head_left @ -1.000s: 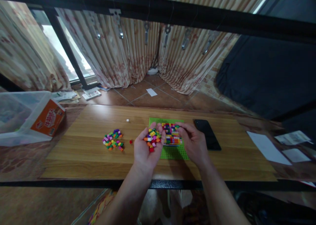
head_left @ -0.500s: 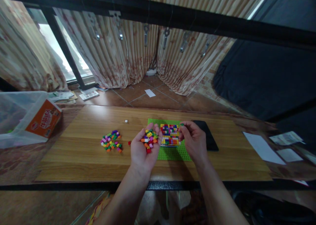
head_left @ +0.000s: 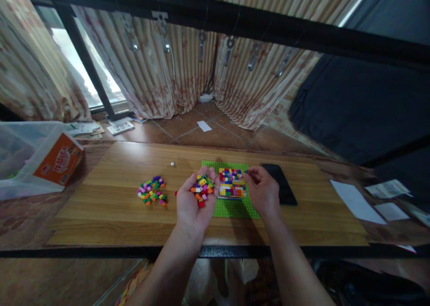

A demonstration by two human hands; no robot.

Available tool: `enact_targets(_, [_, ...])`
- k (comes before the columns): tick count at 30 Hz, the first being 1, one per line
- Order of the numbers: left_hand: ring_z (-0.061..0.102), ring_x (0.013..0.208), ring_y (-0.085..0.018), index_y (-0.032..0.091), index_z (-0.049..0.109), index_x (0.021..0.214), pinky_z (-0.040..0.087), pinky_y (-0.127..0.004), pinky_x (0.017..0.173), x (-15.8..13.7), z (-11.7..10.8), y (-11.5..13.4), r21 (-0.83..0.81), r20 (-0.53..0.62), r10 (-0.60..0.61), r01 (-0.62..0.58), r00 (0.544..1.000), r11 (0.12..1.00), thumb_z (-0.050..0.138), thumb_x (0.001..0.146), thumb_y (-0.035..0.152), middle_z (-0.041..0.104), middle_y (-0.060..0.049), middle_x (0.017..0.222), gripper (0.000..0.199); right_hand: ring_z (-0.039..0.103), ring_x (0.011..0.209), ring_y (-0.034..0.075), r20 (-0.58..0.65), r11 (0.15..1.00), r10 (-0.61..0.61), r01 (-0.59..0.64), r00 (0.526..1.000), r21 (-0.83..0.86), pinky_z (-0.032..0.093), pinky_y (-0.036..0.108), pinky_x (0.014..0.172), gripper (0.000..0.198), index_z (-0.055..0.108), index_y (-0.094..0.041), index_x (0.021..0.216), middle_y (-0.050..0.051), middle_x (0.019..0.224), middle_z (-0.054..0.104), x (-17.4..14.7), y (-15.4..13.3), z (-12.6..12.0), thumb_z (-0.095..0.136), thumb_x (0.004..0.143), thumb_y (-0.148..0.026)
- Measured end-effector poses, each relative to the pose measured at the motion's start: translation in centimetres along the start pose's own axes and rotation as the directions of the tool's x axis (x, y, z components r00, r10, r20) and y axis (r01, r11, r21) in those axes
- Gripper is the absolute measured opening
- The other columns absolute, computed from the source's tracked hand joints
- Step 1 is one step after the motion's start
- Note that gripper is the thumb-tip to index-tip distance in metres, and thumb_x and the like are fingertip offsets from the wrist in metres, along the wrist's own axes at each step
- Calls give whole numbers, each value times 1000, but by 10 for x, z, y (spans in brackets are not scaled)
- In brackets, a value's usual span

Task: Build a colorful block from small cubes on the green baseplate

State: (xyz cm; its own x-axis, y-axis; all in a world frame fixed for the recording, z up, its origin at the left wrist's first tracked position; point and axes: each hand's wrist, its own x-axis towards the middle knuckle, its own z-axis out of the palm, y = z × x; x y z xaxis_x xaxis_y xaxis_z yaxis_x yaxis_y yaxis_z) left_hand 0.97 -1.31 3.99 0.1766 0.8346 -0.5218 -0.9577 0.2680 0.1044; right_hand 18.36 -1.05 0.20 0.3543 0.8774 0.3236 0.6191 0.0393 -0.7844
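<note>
My left hand (head_left: 192,204) is cupped palm up around a heap of small colourful toy bricks (head_left: 203,188). To its right lies a green studded baseplate (head_left: 235,210), bearing a block of rows of many-coloured bricks (head_left: 231,183). At the right edge of this block my right hand (head_left: 264,188) pinches a small green brick (head_left: 246,172) between thumb and fingertips. Whether that brick touches the rows, I cannot tell. A pile of loose bricks (head_left: 152,191) lies on the table to the left of my left hand, and a red brick shows partly beside that hand.
The wooden table (head_left: 117,221) also carries a lone white brick (head_left: 172,164) and a dark flat tablet-like object (head_left: 280,185) under and beyond my right hand. A clear plastic bin (head_left: 50,162) with an orange label stands at left. Papers (head_left: 358,200) lie at right; a black bar crosses above.
My right hand has shifted slightly, its fingers still pinching the green brick near the right edge of the rows. The left hand stays cupped around its bricks. The view has moved a little.
</note>
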Motion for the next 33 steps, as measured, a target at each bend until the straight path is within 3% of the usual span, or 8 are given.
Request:
enact_targets(8, [67, 80, -16, 9, 65, 87, 58, -28, 75, 1, 0, 1, 18, 18, 13, -13, 1000, 1000, 48, 88, 16, 68, -11, 89, 18, 62, 76, 23, 60, 939, -225, 233, 973, -253, 46, 36, 70, 18, 65, -20, 84, 7, 80, 69, -16, -7, 12, 55, 87, -35])
enact_targets(14, [66, 78, -15, 11, 65, 85, 57, -28, 74, 1, 0, 2, 42, 14, 11, -12, 1000, 999, 48, 87, 17, 67, -11, 89, 18, 62, 88, 24, 96, 929, -277, 292, 956, -226, 48, 38, 78, 15, 66, -21, 87, 8, 90, 67, -22, -4, 16, 55, 87, -30])
enact_targets(17, [66, 78, -15, 11, 65, 85, 57, -28, 74, 0, 1, 2, 39, 8, 15, -16, 1000, 999, 48, 87, 17, 67, -11, 88, 19, 62, 85, 23, 57, 963, -224, 230, 973, -141, 49, 37, 75, 13, 67, -21, 84, 7, 89, 67, -20, -2, 14, 59, 84, -32])
enact_targets(21, [66, 79, -16, 9, 65, 86, 57, -29, 76, 0, 0, 1, 23, 12, 17, -17, 1000, 1000, 49, 86, 15, 67, -12, 89, 17, 58, 65, 18, -5, 999, -9, 10, 1000, 32, 47, 32, 62, 19, 67, -18, 83, 5, 80, 67, -13, 1, 8, 64, 79, -36])
enact_targets(24, [66, 80, -16, 8, 65, 88, 57, -28, 76, 0, 0, 1, 24, 13, 20, -20, 1000, 1000, 50, 86, 15, 67, -12, 89, 17, 59, 63, 17, -8, 988, 86, -84, 996, 129, 47, 32, 62, 22, 68, -16, 83, 5, 75, 68, -6, 3, 3, 65, 78, -37])
enact_targets(33, [66, 82, -17, 8, 65, 90, 57, -29, 76, 1, -1, 1, 25, 8, 13, -13, 1000, 1000, 48, 87, 16, 67, -12, 89, 18, 51, 59, 14, 63, 994, 47, -52, 997, 93, 42, 31, 60, 22, 75, -19, 78, 4, 78, 69, 1, 16, 5, 68, 72, -39])
